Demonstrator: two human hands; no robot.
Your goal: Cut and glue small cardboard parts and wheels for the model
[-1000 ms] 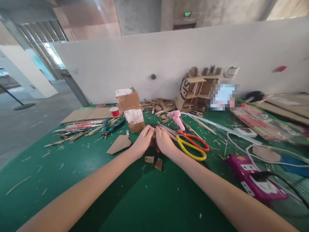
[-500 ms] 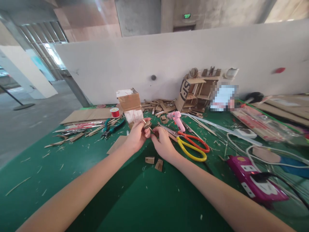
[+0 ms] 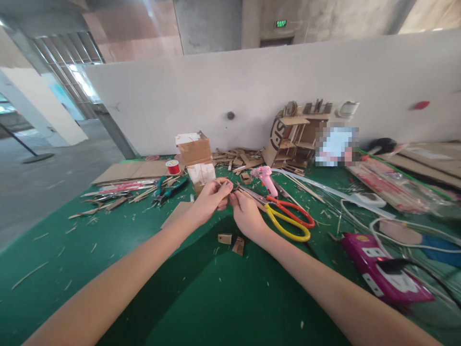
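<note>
My left hand (image 3: 212, 202) is closed in a pinch on a small brown cardboard piece, mostly covered by the fingers. My right hand (image 3: 248, 211) meets it fingertip to fingertip, thumb and forefinger pressed together on something thin that I cannot make out. Both hands are raised over the green table. Below them lie two small cardboard pieces, one with a hole (image 3: 225, 239) and a darker one (image 3: 238, 245). Just right of my right hand are scissors (image 3: 288, 234) with one yellow and one red handle.
A tall cardboard box (image 3: 196, 156) stands behind my left hand. Left of it are a red thread spool (image 3: 173, 167) and teal pliers (image 3: 167, 192). A pink glue gun (image 3: 267, 180), a cardboard shelf model (image 3: 288, 139) and a purple power strip (image 3: 385, 271) are on the right.
My fingers have closed further over the cardboard piece, hiding the round part and stick end that showed before. My hands have come closer together. The view has shifted slightly.
</note>
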